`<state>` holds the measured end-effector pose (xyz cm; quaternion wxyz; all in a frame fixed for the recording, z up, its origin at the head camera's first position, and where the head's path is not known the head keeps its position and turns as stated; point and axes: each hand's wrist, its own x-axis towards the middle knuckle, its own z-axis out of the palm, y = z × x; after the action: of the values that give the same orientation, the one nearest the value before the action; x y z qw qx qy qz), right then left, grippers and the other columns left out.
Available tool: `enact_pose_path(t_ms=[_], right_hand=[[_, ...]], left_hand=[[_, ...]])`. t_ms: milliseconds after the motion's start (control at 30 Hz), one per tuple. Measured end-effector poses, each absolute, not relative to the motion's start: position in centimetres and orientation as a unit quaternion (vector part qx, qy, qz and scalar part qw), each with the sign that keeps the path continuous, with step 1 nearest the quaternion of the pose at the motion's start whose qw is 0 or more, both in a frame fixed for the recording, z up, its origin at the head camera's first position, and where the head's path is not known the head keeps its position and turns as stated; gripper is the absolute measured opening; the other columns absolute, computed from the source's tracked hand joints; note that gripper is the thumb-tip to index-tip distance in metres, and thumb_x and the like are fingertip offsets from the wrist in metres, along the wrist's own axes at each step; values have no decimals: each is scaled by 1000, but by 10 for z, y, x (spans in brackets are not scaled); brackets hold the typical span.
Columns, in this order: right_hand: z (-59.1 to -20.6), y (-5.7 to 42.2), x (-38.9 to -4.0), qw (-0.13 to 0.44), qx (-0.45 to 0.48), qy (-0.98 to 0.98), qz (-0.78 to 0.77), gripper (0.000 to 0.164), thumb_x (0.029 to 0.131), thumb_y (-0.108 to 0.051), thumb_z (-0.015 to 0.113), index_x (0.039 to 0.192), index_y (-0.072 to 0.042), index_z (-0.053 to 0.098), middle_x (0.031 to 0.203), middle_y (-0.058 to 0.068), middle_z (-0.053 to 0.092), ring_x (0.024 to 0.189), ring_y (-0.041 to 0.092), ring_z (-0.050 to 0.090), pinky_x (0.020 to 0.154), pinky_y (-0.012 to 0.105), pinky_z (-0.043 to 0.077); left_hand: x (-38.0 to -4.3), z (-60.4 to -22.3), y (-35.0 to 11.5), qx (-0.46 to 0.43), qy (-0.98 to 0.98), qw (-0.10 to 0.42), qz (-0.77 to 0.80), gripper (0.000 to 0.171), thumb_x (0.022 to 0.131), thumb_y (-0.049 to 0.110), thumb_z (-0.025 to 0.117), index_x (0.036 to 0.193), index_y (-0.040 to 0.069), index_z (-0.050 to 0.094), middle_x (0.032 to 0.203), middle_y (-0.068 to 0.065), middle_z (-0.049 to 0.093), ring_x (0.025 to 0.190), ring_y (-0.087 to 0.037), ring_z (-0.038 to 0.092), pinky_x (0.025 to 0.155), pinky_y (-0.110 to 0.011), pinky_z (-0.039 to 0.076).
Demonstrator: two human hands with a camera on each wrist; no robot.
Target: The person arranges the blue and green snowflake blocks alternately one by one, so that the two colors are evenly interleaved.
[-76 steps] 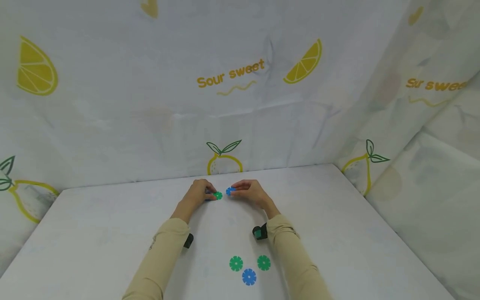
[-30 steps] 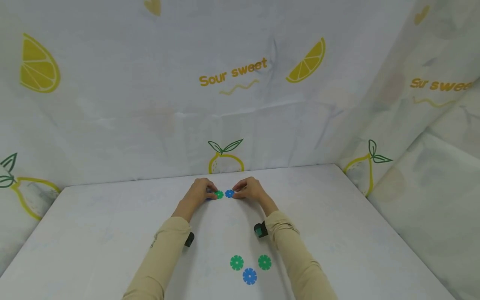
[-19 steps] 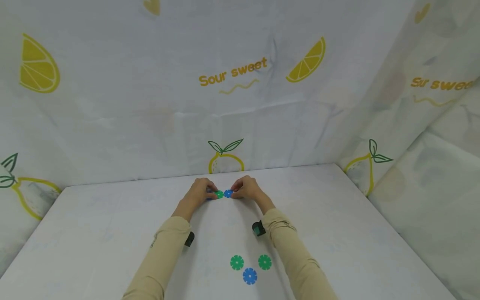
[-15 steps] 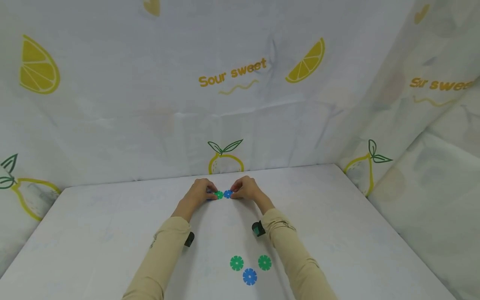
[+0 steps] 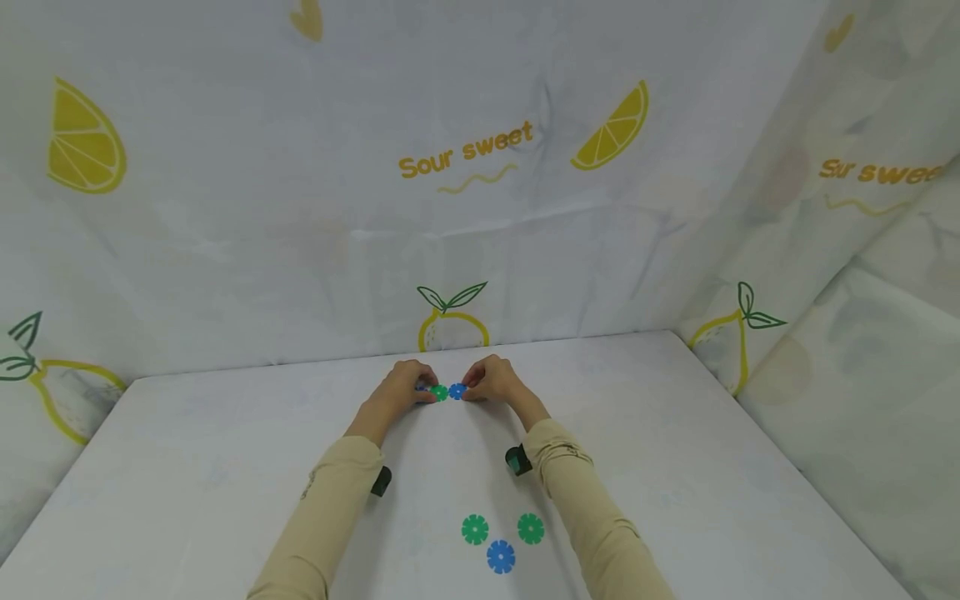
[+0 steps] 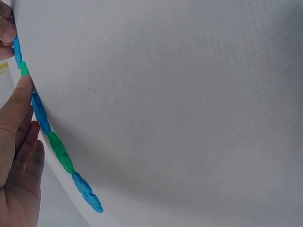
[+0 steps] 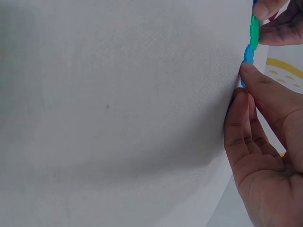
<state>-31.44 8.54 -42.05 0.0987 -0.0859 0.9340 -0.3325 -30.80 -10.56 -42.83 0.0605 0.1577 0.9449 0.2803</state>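
Observation:
My left hand (image 5: 397, 392) pinches a green notched snowflake disc (image 5: 440, 392) at the far middle of the table. In the left wrist view that disc heads a row: a blue disc (image 6: 40, 113), a green disc (image 6: 61, 152) and another blue disc (image 6: 87, 192) run on edge to edge past my fingers. My right hand (image 5: 497, 382) pinches a separate-coloured blue snowflake disc (image 5: 457, 392) between thumb and fingertips. Its edge meets the green one's edge; whether their slots interlock I cannot tell. Fingers cover part of both held discs.
On the white table (image 5: 225, 483), nearer my body between the forearms, lie two green discs (image 5: 475, 529) (image 5: 530, 528) and one blue disc (image 5: 501, 557). A white curtain (image 5: 300, 250) with lemon prints hangs behind the table's far edge.
My right hand has moved slightly left with the blue disc, closing the gap to the green disc. My left hand has stayed nearly still. The loose discs have not moved.

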Motion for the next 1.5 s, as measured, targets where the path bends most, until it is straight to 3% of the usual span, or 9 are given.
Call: enact_pose_path(t_ms=[533, 1033, 1267, 1500], right_hand=[[-420, 88, -314, 99, -97, 928, -346, 15, 78, -9, 80, 90, -5, 73, 78, 0, 66, 71, 10, 57, 65, 20, 48], [-417, 115, -305, 84, -71, 898, -427, 23, 83, -6, 74, 105, -2, 71, 98, 6, 68, 84, 17, 62, 71, 26, 55], [-410, 130, -288, 91, -114, 882, -449, 25, 84, -1, 72, 109, 0, 70, 106, 11, 68, 91, 21, 63, 82, 31, 54], [-404, 138, -266, 101, -190, 856, -470, 24, 84, -2, 71, 108, 2, 69, 107, 14, 68, 84, 16, 64, 76, 27, 55]], left_hand=[[-305, -425, -107, 160, 938, 67, 299, 28, 79, 12, 77, 105, 3, 70, 107, -10, 67, 107, -26, 58, 98, -40, 44], [-311, -435, -99, 177, 932, 30, 315, 26, 77, 12, 79, 100, 2, 72, 102, -10, 69, 107, -27, 59, 100, -40, 43], [-311, -436, -89, 192, 930, 6, 312, 24, 76, 12, 80, 97, 2, 74, 100, -11, 68, 105, -28, 60, 98, -41, 45], [-311, -435, -82, 192, 930, 2, 315, 22, 78, 12, 79, 97, 2, 74, 101, -11, 68, 106, -28, 59, 98, -41, 44]])
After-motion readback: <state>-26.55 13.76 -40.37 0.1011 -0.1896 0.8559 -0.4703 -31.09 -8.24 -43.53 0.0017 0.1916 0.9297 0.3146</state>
